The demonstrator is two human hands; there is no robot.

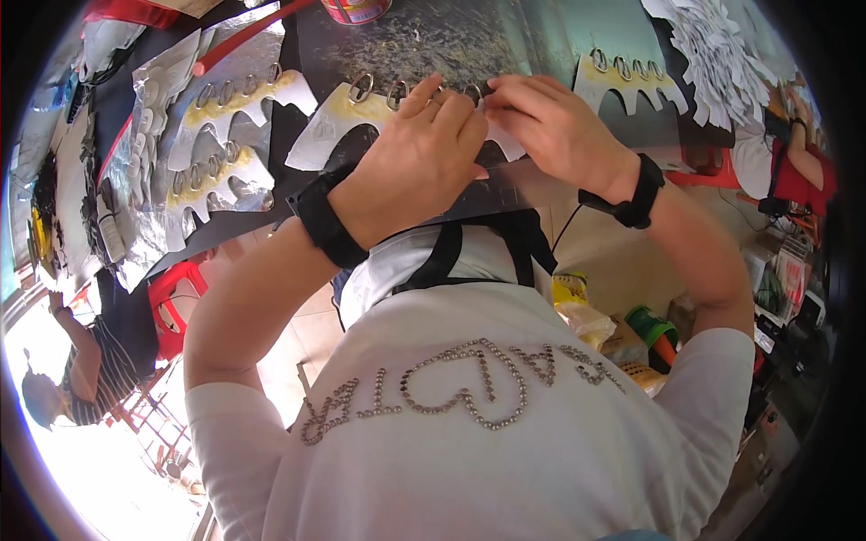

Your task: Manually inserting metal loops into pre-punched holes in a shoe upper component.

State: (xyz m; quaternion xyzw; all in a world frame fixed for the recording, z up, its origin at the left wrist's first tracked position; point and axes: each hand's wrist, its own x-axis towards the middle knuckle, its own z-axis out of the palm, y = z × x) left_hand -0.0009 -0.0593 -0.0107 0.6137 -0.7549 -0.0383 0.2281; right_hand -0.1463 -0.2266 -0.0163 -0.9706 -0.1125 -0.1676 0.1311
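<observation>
A white scalloped piece (317,135) with yellowish glue along its upper band lies at the near edge of the dark work table. Metal rings (361,87) stand in a row on that band. My left hand (415,149) is over the middle of the piece, its fingers bent together at the rings and partly hiding them. From the right, my right hand (559,126) reaches in with curled fingers, the fingertips beside a ring (474,95) between both hands. What either hand pinches is hidden by the fingers.
Similar ringed pieces lie on foil (216,176) at left; another scalloped piece (631,86) lies at right. White cut-outs (722,68) pile up beyond it. A tin (356,9) and a red rod (248,38) are at the back. A person (86,361) is at far left.
</observation>
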